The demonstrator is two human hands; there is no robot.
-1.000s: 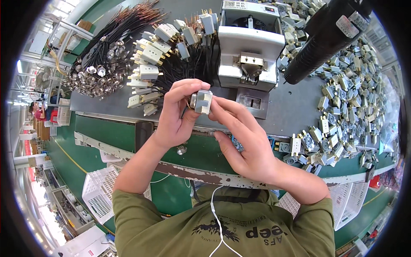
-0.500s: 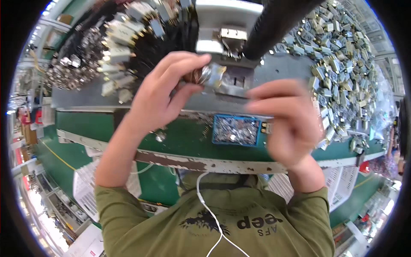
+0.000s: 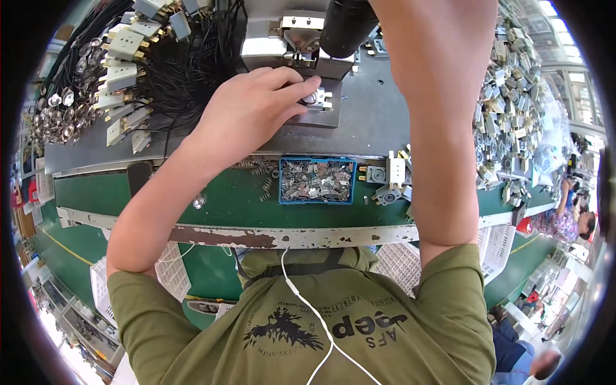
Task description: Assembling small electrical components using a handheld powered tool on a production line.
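Observation:
My left hand [image 3: 253, 106] reaches over a dark metal fixture block [image 3: 327, 120] under a bench press [image 3: 301, 38]. Its thumb and forefinger close round a small light-grey block with metal prongs [image 3: 326, 101], seated in the fixture with the prongs pointing right. A shiny round piece shows between the fingertips; the rest of the part is hidden by them. My right forearm [image 3: 443, 128] stretches up past the press on its right side, and the hand itself lies beyond the top edge. Beside that arm is the thick black cylinder [image 3: 350, 29] of the press.
A blue tray [image 3: 317, 203] of small metal pieces sits at the bench's front, with several pronged blocks [image 3: 396, 172] to its right. Loose grey blocks [image 3: 513, 115] heap at the right. Left are blocks with brass pins [image 3: 122, 76], black wires [image 3: 173, 86] and shiny metal domes [image 3: 67, 99].
My left hand has lowered the grey block with its metal dome from the air onto the fixture. My right hand has gone from beside the fixture up and out of view.

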